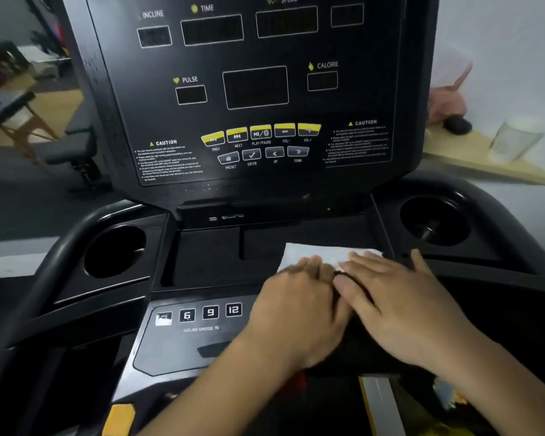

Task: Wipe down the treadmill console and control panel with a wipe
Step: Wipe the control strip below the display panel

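A person is pressing a white wipe [323,254] flat into the shallow storage tray [208,262] at the base of a treadmill console [252,89], both hands spread over the near edge of the sheet. The left hand [299,305] and the right hand [400,305] are lying side by side, fingers extended and touching at the knuckles; neither is clenched, and both are bearing down on the wipe rather than gripping it. The wipe is sitting in the right half of the tray, just beside the ridge that divides it from the right cup holder [434,220].

Judging by where the cloth is working, the job looks to be somewhere in its middle. Nothing here shows whether the upright display has been cleaned; the incline keypad [202,314] on the lower control panel and the left cup holder [115,251] are lying outside the wipe's reach at this moment and appear to be waiting their turn.

By count: one wipe, two hands, two cup holders, five yellow media buttons [260,132] with four grey keys [263,154] beneath them, and four incline keys showing. A clear glass [513,140] is standing on a wooden ledge [485,165] behind, well apart.
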`<control>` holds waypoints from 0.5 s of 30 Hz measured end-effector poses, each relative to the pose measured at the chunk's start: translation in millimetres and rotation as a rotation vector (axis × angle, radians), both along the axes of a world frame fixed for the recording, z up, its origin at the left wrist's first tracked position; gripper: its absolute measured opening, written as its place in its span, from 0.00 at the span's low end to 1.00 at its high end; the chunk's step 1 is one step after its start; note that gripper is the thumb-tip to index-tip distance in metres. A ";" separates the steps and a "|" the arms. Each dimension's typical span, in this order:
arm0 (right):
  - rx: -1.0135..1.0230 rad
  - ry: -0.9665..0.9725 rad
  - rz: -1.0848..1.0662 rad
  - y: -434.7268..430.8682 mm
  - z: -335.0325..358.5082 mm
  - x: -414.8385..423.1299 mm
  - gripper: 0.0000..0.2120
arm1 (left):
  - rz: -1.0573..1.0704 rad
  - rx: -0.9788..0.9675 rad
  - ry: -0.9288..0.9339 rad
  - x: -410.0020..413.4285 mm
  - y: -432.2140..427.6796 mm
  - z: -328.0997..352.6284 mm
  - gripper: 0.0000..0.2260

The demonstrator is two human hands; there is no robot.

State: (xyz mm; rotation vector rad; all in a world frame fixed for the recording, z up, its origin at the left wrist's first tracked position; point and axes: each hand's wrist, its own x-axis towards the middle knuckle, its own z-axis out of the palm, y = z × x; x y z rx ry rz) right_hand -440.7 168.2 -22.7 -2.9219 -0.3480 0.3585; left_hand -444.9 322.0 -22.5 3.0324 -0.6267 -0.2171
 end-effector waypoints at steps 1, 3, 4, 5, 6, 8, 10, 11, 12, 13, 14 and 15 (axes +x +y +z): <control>-0.002 0.001 0.000 -1.7 0.6 -0.8 0.43 | 0.018 0.003 0.002 1.2 -0.8 1.7 0.24; 0.026 0.011 -0.014 -1.8 1.8 15.1 0.40 | 0.019 0.016 0.021 17.1 -9.8 1.2 0.23; 0.042 0.013 -0.028 -2.0 0.6 27.9 0.37 | 0.020 0.012 0.064 27.5 -15.8 0.4 0.24; 0.052 0.009 -0.041 -1.2 0.0 39.6 0.33 | 0.021 0.011 0.105 37.2 -20.5 -0.1 0.25; 0.052 0.011 -0.052 0.3 -0.7 48.8 0.31 | 0.025 0.009 0.134 45.8 -22.9 -0.4 0.25; 0.037 0.028 -0.057 2.0 -2.6 57.3 0.30 | 0.041 0.022 0.148 54.0 -22.3 -2.6 0.25; 0.010 0.040 -0.028 1.8 1.5 46.3 0.30 | 0.053 0.049 0.135 42.5 -19.3 0.0 0.25; -0.011 0.033 0.003 1.1 5.3 35.0 0.31 | 0.056 0.057 0.124 31.1 -17.9 3.1 0.24; -0.022 0.030 0.029 -0.4 8.0 23.6 0.32 | 0.053 0.057 0.104 19.5 -16.6 5.7 0.22; -0.013 0.038 0.034 -1.8 10.8 13.2 0.32 | 0.046 0.055 0.071 10.0 -16.1 7.3 0.22; 0.005 0.053 0.030 -3.8 11.6 6.6 0.33 | 0.046 0.056 0.048 3.8 -16.9 9.5 0.22; 0.030 0.072 0.023 -5.8 11.5 4.6 0.33 | 0.052 0.052 0.042 1.5 -18.4 11.2 0.21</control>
